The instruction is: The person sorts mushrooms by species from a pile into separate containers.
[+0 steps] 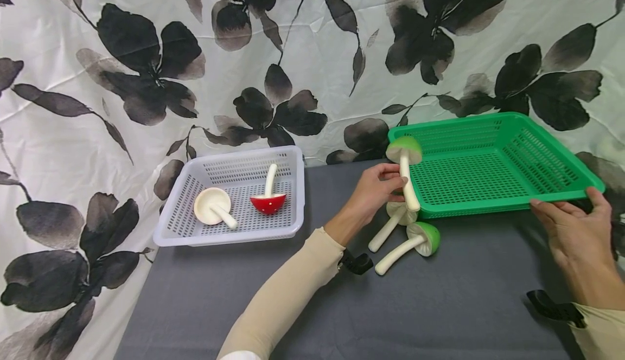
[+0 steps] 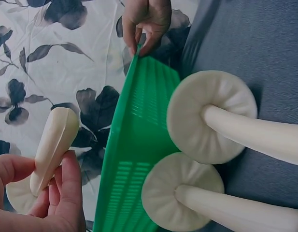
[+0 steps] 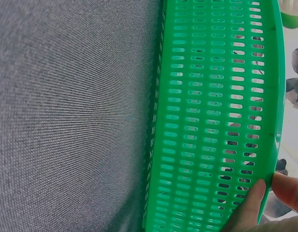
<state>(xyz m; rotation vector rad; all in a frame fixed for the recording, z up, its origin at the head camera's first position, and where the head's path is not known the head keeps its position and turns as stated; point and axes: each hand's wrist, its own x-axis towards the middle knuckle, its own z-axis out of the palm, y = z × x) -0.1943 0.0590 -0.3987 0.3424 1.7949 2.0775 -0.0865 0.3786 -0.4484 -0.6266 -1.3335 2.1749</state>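
Note:
My left hand (image 1: 373,189) pinches the white stem of a green-capped toy mushroom (image 1: 409,181), holding it upright at the left end of a green basket (image 1: 488,208). In the left wrist view, thumb and fingers close on that stem (image 2: 54,145). Below this hand two more mushrooms lie on the table, one with a green cap (image 1: 429,238) and another (image 1: 386,232) partly hidden behind the held one. My right hand (image 1: 578,235) grips the basket's front right corner, thumb and fingers on either side of the rim (image 3: 276,121). Only mesh shows inside the green basket.
To the left stands a white basket (image 1: 168,238) with two mushrooms in it: a red-capped one (image 1: 268,204) with white dots, stem up, and one with its pale underside (image 1: 210,205) showing. A floral cloth (image 1: 293,34) hangs behind the grey table (image 1: 244,278).

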